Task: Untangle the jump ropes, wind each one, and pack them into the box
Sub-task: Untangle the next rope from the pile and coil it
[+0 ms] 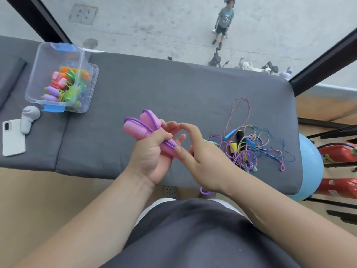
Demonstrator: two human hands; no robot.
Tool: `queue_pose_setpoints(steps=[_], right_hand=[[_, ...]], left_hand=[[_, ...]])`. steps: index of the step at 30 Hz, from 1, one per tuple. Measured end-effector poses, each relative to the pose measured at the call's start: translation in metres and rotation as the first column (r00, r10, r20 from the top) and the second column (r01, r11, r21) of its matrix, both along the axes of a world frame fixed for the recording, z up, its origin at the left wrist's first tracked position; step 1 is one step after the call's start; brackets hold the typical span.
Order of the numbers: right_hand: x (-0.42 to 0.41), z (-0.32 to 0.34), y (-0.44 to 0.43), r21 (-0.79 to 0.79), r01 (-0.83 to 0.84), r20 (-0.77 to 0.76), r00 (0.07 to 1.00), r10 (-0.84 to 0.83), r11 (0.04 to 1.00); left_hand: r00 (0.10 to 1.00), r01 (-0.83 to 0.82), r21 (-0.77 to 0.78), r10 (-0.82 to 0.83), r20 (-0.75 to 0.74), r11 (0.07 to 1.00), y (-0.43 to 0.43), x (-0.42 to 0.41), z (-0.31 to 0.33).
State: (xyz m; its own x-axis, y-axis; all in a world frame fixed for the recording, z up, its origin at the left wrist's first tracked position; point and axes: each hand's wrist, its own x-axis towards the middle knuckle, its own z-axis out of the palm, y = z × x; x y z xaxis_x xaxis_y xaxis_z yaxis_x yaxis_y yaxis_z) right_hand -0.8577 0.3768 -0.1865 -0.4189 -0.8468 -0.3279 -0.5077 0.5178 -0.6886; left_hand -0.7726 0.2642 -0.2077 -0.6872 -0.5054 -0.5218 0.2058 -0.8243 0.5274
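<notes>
My left hand (152, 151) grips the two pink handles (141, 126) of a jump rope, with its purple cord wrapped along them. Close against the handles' lower end, my right hand (195, 149) pinches the purple cord (171, 145). A loop of that cord (205, 191) hangs below my right wrist. To the right on the grey cushion lies a tangled pile of ropes (249, 147) with blue, yellow and black handles. At the far left stands a clear plastic box (48, 60) with blue latches, holding several wound ropes (63, 86) with pink, purple, green and orange handles.
The grey cushioned bench (164, 88) runs along a window. A white phone (13, 137) and a grey device (29, 118) lie at its left end. A blue ball (311, 165) and red fire extinguishers (340, 153) are on the floor at the right.
</notes>
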Motion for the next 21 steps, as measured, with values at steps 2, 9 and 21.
queue_pose_setpoints(steps=[2,9,21], right_hand=[[0.004,-0.001,-0.003,0.076,-0.014,-0.038,0.999,0.017,0.997],[0.015,0.007,-0.017,0.205,-0.141,-0.053,0.986,0.155,0.969],[0.021,-0.004,-0.019,0.129,-0.32,-0.442,0.829,0.343,0.939]], left_hand=[[0.999,0.016,0.002,-0.016,-0.049,1.0,-0.001,0.007,0.0],[0.995,0.081,0.144,-0.072,-0.071,0.986,0.001,0.019,0.002],[0.994,-0.001,0.176,-0.017,0.104,0.984,0.008,0.012,0.004]])
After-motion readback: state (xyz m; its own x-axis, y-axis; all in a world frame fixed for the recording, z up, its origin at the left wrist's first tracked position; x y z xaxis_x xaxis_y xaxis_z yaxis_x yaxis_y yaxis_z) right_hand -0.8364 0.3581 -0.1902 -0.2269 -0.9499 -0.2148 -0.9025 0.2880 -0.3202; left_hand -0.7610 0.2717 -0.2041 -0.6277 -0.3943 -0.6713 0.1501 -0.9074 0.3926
